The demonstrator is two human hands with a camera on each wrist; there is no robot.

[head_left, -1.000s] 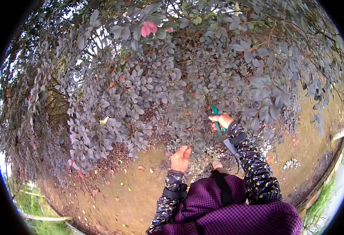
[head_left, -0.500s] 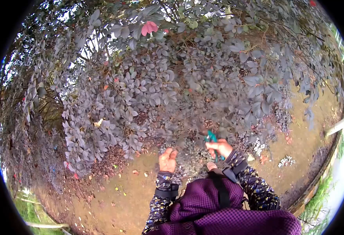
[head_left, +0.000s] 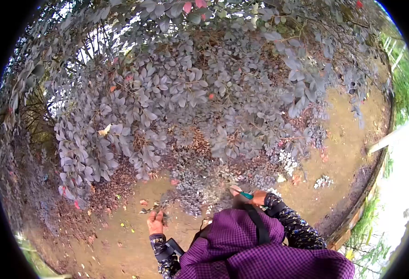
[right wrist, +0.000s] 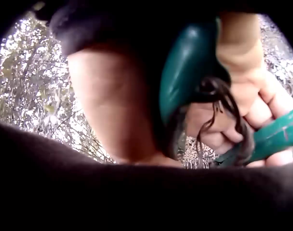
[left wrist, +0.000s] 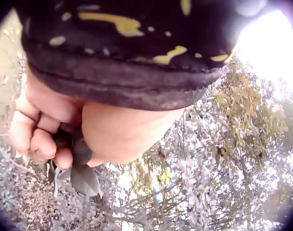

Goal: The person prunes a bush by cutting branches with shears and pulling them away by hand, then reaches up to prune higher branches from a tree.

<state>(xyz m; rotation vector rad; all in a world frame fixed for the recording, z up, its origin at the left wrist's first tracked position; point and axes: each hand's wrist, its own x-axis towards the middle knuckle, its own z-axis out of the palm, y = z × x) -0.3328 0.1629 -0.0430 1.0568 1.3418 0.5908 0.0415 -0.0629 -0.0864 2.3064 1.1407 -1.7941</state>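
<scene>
Low at the left of the head view, my left hand [head_left: 155, 224] pinches a cut-looking leafy sprig [head_left: 160, 210]. In the left wrist view its fingers curl round the sprig, and a dark oval leaf [left wrist: 85, 179] pokes out below them. My right hand [head_left: 259, 198] grips green-handled pruning shears [head_left: 246, 195] close to the purple checked garment. Close up in the right wrist view, the fingers wrap one green handle [right wrist: 276, 137], and the other handle [right wrist: 187, 67] lies toward the palm. The handles stand spread apart; dark sleeve cloth hides part of the tool.
A shrub with dusky purple leaves [head_left: 176, 88] fills the view ahead, its branches hanging low. Brown soil [head_left: 120, 242] lies below, with a leafy heap [head_left: 190, 186] in front of the body. A pale post [head_left: 393, 135] and a low edging stand at the right.
My left hand has moved down and left, now showing a leafy sprig. The right hand has drawn the shears down from the foliage toward the body. The head view has shifted.
</scene>
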